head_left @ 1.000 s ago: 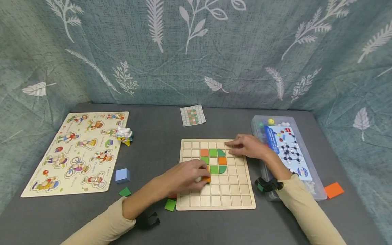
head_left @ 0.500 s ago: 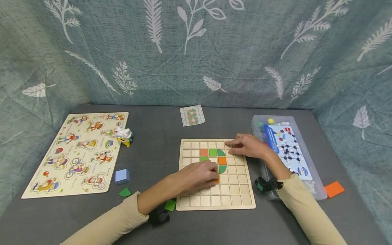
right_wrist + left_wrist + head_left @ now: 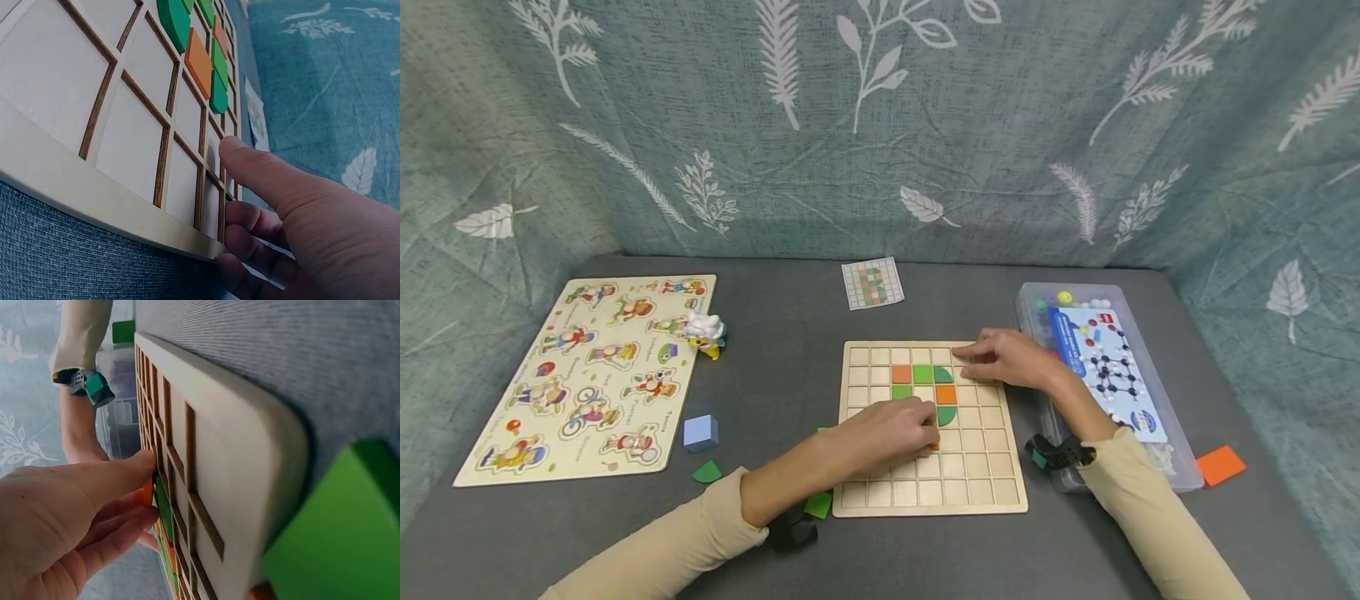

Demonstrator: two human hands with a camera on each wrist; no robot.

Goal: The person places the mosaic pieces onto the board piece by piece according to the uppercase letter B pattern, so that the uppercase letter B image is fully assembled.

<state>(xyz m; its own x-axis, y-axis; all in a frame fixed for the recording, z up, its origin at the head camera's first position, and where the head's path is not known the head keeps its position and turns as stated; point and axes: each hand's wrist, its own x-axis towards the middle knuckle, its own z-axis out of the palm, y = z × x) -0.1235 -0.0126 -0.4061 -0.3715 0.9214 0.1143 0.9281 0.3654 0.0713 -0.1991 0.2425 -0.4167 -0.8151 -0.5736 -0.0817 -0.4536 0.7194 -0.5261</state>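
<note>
My left hand [image 3: 887, 433] is over the middle of the wooden grid board [image 3: 925, 493], pinching an orange tile [image 3: 148, 492] between thumb and fingertips. Most of that tile is hidden by the fingers; its edge sits low against the board. Green and orange tiles fill several cells behind it, among them a green square [image 3: 922, 374], an orange square [image 3: 946, 394] and a rounded green piece [image 3: 947, 415]. At the board's far right corner, my right hand [image 3: 1011, 358] holds the board, thumb on its surface and fingers curled at its edge.
Beside the board's near left corner lies a green tile [image 3: 818, 505]. Farther left are a quarter-round green piece [image 3: 707, 472], a blue cube [image 3: 701, 432], a toy figure [image 3: 705, 332] and a picture puzzle [image 3: 587, 375]. A pattern card [image 3: 872, 283] lies behind; a plastic box [image 3: 1112, 375] stands right.
My left hand has shifted right across the board by about one cell with an orange tile, then stayed nearly still over the last half second. My right hand has kept its place.
</note>
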